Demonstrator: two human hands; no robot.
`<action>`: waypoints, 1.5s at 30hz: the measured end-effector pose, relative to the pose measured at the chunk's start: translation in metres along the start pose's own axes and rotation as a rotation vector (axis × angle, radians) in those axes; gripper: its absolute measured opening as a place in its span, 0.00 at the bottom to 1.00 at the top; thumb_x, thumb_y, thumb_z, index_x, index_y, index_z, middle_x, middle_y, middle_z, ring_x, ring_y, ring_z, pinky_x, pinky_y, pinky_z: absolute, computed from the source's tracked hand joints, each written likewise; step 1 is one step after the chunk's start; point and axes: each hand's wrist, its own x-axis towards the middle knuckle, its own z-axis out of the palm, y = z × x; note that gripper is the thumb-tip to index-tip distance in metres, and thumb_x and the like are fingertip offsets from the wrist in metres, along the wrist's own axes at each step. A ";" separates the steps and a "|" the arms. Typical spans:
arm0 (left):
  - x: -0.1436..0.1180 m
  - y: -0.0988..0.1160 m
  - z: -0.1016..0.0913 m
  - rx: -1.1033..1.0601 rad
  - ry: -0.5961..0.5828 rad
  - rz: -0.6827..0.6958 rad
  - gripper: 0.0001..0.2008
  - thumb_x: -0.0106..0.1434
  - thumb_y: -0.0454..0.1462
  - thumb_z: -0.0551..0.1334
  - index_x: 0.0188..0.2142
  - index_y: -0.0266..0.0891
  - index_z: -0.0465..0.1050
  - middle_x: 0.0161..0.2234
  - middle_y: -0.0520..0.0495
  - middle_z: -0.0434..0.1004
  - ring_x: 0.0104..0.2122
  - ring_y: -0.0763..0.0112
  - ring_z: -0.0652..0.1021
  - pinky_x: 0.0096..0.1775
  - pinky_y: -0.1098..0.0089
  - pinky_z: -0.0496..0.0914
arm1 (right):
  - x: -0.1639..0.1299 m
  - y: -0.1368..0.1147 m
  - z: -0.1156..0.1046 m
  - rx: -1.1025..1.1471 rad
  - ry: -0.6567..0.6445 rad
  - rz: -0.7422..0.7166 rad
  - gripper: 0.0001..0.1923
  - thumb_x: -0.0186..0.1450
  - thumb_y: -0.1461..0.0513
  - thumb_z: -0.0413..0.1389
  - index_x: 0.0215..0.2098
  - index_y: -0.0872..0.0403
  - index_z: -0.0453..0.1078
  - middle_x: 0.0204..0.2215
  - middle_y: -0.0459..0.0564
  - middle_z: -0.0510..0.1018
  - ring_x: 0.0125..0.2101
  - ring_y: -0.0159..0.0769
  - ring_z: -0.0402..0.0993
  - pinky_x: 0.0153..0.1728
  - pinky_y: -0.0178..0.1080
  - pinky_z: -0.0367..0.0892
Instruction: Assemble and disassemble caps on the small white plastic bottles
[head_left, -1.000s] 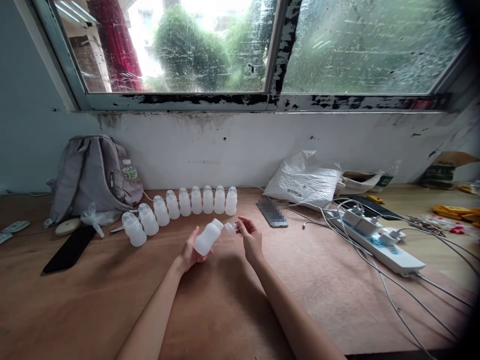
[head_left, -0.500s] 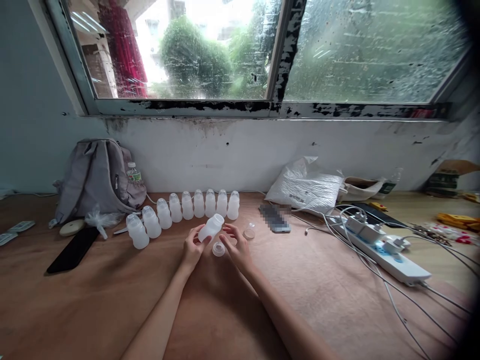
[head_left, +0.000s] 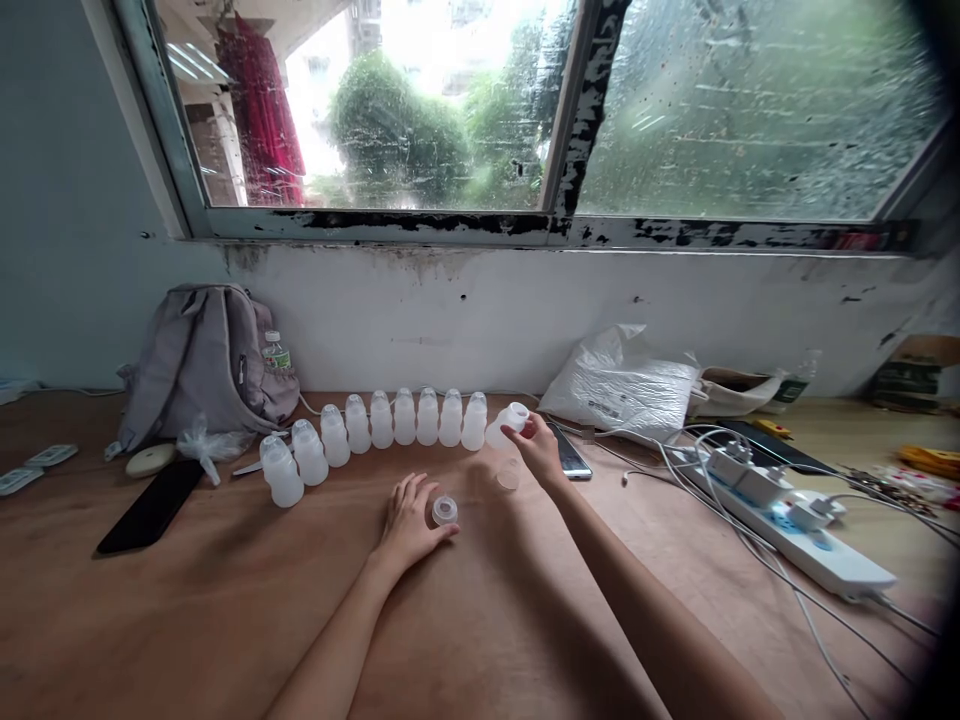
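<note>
My right hand grips a frosted white baby bottle near its open mouth, at the right end of the bottle row. The bottle leans to the right; whether its base touches the table cannot be seen. My left hand is open and low over the table, thumb and fingers spread beside a translucent collar with a nipple. Just below the held bottle lies a clear dome cap. Several capped frosted bottles stand upright in a curved row behind my hands.
Right of my right hand are a phone, a silver plastic bag and a power strip with loose cables. On the left lie a black phone, a clear plastic bag and a grey backpack. A wall and window stand behind.
The bottle has passed from my left hand to my right and moved right, beside the row's end. My left hand has let go and lowered to the collar. The view has shifted slightly.
</note>
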 end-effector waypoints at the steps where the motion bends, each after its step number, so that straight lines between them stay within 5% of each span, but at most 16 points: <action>1: -0.001 0.001 0.000 0.031 -0.008 0.010 0.27 0.45 0.47 0.65 0.44 0.43 0.67 0.52 0.43 0.60 0.55 0.54 0.57 0.54 0.54 0.52 | 0.004 0.008 0.000 -0.026 -0.031 0.017 0.23 0.49 0.54 0.59 0.42 0.54 0.66 0.32 0.52 0.76 0.32 0.40 0.71 0.35 0.40 0.63; 7: 0.000 0.004 0.000 0.047 0.022 0.058 0.17 0.47 0.44 0.65 0.37 0.42 0.70 0.48 0.45 0.66 0.52 0.57 0.61 0.53 0.55 0.55 | 0.016 0.041 0.013 -0.065 -0.149 0.047 0.21 0.49 0.58 0.58 0.41 0.55 0.67 0.33 0.53 0.75 0.31 0.38 0.72 0.33 0.40 0.64; 13: 0.002 0.001 -0.002 -0.038 0.070 -0.027 0.16 0.48 0.41 0.65 0.38 0.42 0.69 0.39 0.46 0.70 0.43 0.61 0.69 0.45 0.61 0.63 | 0.026 0.041 0.021 -0.055 -0.166 0.031 0.24 0.49 0.58 0.58 0.44 0.55 0.65 0.34 0.53 0.75 0.32 0.39 0.71 0.34 0.42 0.65; 16: 0.003 0.000 -0.005 -0.059 0.103 -0.023 0.16 0.49 0.39 0.63 0.39 0.42 0.67 0.37 0.47 0.70 0.39 0.63 0.70 0.42 0.64 0.65 | 0.015 0.029 0.019 -0.072 -0.012 -0.096 0.26 0.50 0.56 0.57 0.46 0.56 0.63 0.39 0.57 0.72 0.40 0.43 0.68 0.40 0.45 0.62; 19: 0.005 -0.001 -0.006 -0.062 0.168 -0.010 0.16 0.50 0.37 0.63 0.40 0.42 0.66 0.37 0.47 0.71 0.40 0.63 0.70 0.42 0.64 0.65 | -0.016 0.010 0.023 -0.050 0.146 -0.305 0.17 0.59 0.55 0.49 0.42 0.56 0.65 0.38 0.56 0.71 0.37 0.41 0.67 0.39 0.43 0.62; 22: 0.006 -0.003 -0.005 -0.052 0.234 0.016 0.16 0.50 0.35 0.62 0.40 0.41 0.65 0.38 0.46 0.71 0.41 0.62 0.70 0.43 0.63 0.65 | -0.061 -0.008 0.041 0.027 -0.145 -0.344 0.12 0.60 0.55 0.49 0.37 0.53 0.67 0.22 0.47 0.71 0.22 0.34 0.65 0.27 0.37 0.62; 25: 0.006 -0.005 -0.004 -0.029 0.290 0.046 0.15 0.52 0.32 0.59 0.41 0.41 0.65 0.39 0.45 0.70 0.41 0.62 0.69 0.43 0.63 0.65 | -0.098 -0.018 0.068 0.061 -0.394 -0.381 0.11 0.58 0.56 0.51 0.37 0.52 0.65 0.21 0.45 0.69 0.21 0.33 0.65 0.24 0.34 0.60; 30: 0.007 -0.011 -0.010 0.038 0.345 0.068 0.14 0.53 0.30 0.56 0.40 0.40 0.66 0.38 0.44 0.71 0.40 0.62 0.69 0.43 0.63 0.65 | -0.115 -0.021 0.097 0.065 -0.420 -0.370 0.07 0.60 0.58 0.48 0.37 0.51 0.60 0.21 0.43 0.69 0.20 0.33 0.64 0.24 0.34 0.59; 45: 0.008 -0.014 -0.013 0.025 0.252 0.015 0.13 0.50 0.34 0.61 0.37 0.43 0.69 0.35 0.47 0.73 0.37 0.62 0.71 0.40 0.65 0.66 | -0.113 -0.010 0.103 0.028 -0.413 -0.400 0.07 0.62 0.64 0.41 0.32 0.52 0.59 0.25 0.49 0.71 0.24 0.35 0.66 0.26 0.35 0.61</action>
